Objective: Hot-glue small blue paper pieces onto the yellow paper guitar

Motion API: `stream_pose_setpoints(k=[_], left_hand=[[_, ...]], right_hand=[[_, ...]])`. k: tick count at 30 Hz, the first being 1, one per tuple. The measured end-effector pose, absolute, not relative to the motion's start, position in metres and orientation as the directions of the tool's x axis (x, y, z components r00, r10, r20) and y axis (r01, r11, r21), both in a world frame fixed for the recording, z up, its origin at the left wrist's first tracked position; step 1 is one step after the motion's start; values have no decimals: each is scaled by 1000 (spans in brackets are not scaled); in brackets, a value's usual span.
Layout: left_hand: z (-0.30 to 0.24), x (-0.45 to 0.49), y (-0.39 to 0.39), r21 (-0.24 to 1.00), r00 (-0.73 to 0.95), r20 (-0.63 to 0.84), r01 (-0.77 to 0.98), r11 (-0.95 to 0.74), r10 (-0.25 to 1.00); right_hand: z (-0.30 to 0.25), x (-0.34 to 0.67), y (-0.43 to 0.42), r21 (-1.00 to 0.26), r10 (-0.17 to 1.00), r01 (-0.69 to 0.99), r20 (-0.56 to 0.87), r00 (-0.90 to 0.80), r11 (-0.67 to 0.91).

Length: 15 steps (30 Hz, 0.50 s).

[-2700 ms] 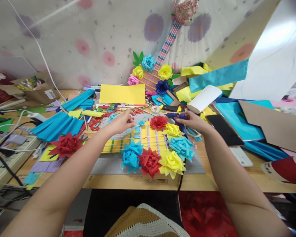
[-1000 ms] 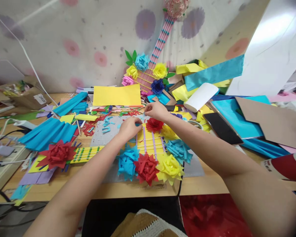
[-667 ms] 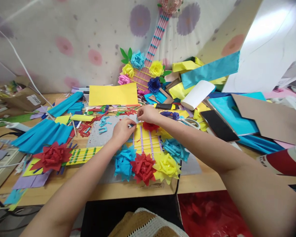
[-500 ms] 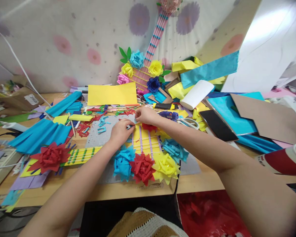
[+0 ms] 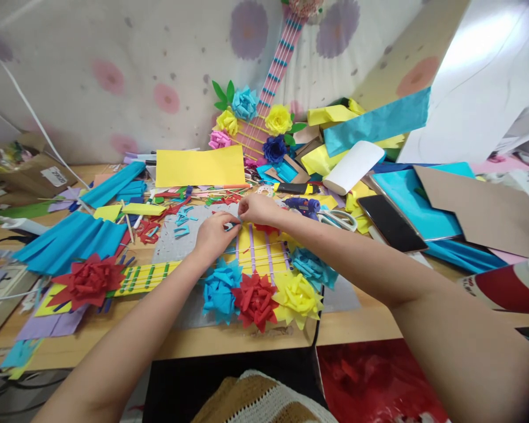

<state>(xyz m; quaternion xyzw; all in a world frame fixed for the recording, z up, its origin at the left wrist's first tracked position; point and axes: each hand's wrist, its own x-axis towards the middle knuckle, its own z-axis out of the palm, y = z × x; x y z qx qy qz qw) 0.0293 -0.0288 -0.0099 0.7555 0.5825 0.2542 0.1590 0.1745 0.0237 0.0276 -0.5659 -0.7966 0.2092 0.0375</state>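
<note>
Guitar (image 5: pixel 260 252) runs left-right; at its far edge my left hand (image 5: pixel 214 235) pinches a blue piece (image 5: pixel 233 225), right hand (image 5: pixel 259 209) alongside, fingertips together.

Head-worn view, forward and down

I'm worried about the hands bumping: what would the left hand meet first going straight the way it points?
Most likely the right hand, whose fingertips lie just ahead of the left hand; depth is unclear, so they may already touch.
</note>
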Motion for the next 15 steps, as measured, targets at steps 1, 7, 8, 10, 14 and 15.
stream_pose_setpoints(k=[1, 7, 8, 10, 14, 15], left_hand=[[-11, 29, -29, 538, 193, 204, 797, -275, 960], [-12, 28, -28, 548, 188, 214, 789, -278, 958], [-12, 28, -29, 549, 184, 211, 790, -273, 960], [-12, 28, -28, 555, 175, 209, 789, -264, 962], [-15, 26, -26, 568, 181, 223, 774, -278, 958], [-16, 26, -26, 569, 183, 227, 772, -283, 957]], right_hand=[[27, 174, 24, -374, 917, 887, -179, -356, 271], [27, 171, 25, -385, 907, 882, -205, -369, 272], [27, 172, 26, -391, 902, 878, -209, -377, 277], [28, 173, 28, -410, 891, 865, -215, -399, 289], [31, 177, 32, -444, 878, 843, -213, -429, 304], [31, 177, 33, -446, 877, 841, -211, -432, 307]])
